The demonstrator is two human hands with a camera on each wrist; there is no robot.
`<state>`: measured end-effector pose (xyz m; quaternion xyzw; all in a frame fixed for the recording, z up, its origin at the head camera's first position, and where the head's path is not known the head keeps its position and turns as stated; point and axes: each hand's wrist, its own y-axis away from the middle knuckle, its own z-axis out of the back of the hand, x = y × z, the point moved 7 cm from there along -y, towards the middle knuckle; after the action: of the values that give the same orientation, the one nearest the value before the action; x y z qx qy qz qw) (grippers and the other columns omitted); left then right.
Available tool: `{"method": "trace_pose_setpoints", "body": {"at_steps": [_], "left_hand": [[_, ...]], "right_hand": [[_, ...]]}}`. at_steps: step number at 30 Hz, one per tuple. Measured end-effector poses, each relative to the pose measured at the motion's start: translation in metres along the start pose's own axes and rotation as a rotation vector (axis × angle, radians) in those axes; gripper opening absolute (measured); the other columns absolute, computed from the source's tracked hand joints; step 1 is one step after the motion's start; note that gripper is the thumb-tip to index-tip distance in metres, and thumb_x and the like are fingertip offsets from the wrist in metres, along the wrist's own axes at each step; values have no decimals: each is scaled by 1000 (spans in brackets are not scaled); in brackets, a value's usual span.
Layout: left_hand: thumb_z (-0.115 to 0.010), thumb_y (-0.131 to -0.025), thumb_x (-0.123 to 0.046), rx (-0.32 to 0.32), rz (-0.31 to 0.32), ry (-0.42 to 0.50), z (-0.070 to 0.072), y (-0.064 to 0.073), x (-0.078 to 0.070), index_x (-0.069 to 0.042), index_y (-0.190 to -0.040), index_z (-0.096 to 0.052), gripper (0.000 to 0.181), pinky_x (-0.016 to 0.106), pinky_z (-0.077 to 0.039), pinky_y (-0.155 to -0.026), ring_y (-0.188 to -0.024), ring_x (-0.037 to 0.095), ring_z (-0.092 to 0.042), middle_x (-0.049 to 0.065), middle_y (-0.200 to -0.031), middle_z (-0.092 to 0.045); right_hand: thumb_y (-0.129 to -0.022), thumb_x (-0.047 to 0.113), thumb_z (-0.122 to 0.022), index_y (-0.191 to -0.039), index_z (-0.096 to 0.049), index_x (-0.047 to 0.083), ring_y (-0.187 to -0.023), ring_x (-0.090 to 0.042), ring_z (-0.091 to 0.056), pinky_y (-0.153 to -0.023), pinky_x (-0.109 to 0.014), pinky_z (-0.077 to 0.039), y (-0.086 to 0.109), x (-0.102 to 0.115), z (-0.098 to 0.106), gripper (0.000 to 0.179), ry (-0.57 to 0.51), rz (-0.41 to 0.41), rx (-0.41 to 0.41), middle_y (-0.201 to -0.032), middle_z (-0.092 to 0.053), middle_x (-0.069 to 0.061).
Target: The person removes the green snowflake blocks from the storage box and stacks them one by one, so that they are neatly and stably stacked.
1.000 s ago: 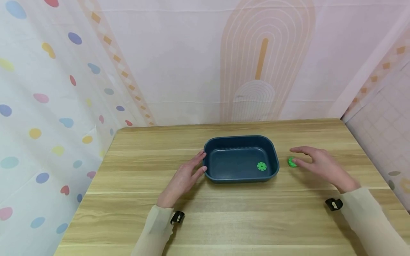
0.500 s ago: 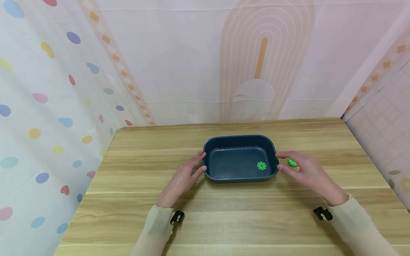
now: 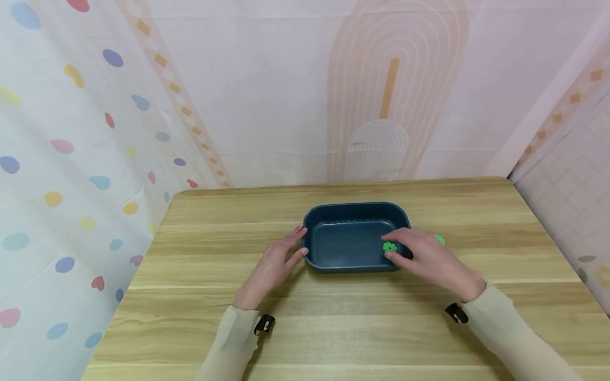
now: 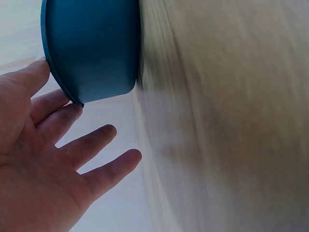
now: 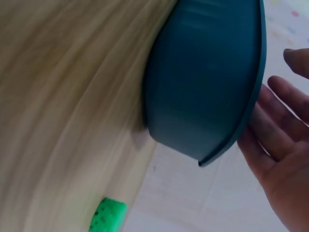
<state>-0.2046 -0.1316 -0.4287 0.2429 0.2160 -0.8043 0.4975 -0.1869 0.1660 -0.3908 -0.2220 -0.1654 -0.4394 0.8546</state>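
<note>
A dark blue rectangular tray [image 3: 352, 267] sits on the wooden table. Inside it, toward the right end, lies a green notched disc [image 3: 389, 247]. My left hand [image 3: 271, 267] touches the tray's left rim with fairly straight fingertips, and the left wrist view shows the thumb and two fingers against that rim. Over the tray's right rim reaches my right hand [image 3: 429, 259], thumb and forefinger spread apart around the disc, with nothing visibly held between them. Behind that hand, partly hidden, a green piece [image 3: 439, 239] rests on the table; the right wrist view shows it as a thick green block [image 5: 108, 215].
The wooden table [image 3: 333, 328] stretches out around the tray, with its far edge against a patterned cloth backdrop [image 3: 267, 106]. A spotted curtain [image 3: 71, 211] hangs along the left side. Each sleeve cuff has a small black wrist device near it.
My right hand has moved left from beside the green piece, across the tray's right rim, to above the disc inside. My left hand has stayed at the left rim.
</note>
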Motion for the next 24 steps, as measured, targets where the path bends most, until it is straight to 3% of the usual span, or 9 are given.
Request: {"method": "trace_pose_setpoints", "body": {"at_steps": [4, 10, 18, 24], "left_hand": [[-55, -110, -26, 0, 1, 1, 0, 0, 1, -6, -158, -43, 53, 50, -35, -119, -148, 32, -39, 9, -166, -34], [-55, -110, -25, -4, -2, 5, 0, 0, 0, -5, -157, -44, 53, 50, -35, -119, -148, 32, -40, 10, -165, -35], [-55, -110, -25, -6, -7, 15, 0, 0, 1, -5, -157, -44, 53, 50, -36, -118, -148, 32, -40, 11, -165, -35], [-55, -109, -25, -5, -3, 18, 0, 1, 1, -5, -157, -44, 53, 50, -35, -118, -148, 32, -40, 11, -165, -36]], "right_hand": [[-99, 25, -73, -132, -68, 2, -115, -28, -68, -97, -49, -56, -8, 2, -7, 40, 16, -16, 66, -129, -69, -9], [-100, 27, -72, -136, -64, 2, -127, -34, -61, -100, -50, -54, -22, 1, -20, 45, 52, -43, 161, -135, -65, -13], [-101, 28, -69, -142, -58, 1, -122, -33, -62, -100, -51, -54, -36, -1, -33, 50, 83, -136, 300, -140, -60, -18], [-102, 26, -69, -140, -59, 0, -122, -32, -62, -101, -50, -53, -43, 2, -41, 48, 40, -145, 323, -139, -62, -18]]}}
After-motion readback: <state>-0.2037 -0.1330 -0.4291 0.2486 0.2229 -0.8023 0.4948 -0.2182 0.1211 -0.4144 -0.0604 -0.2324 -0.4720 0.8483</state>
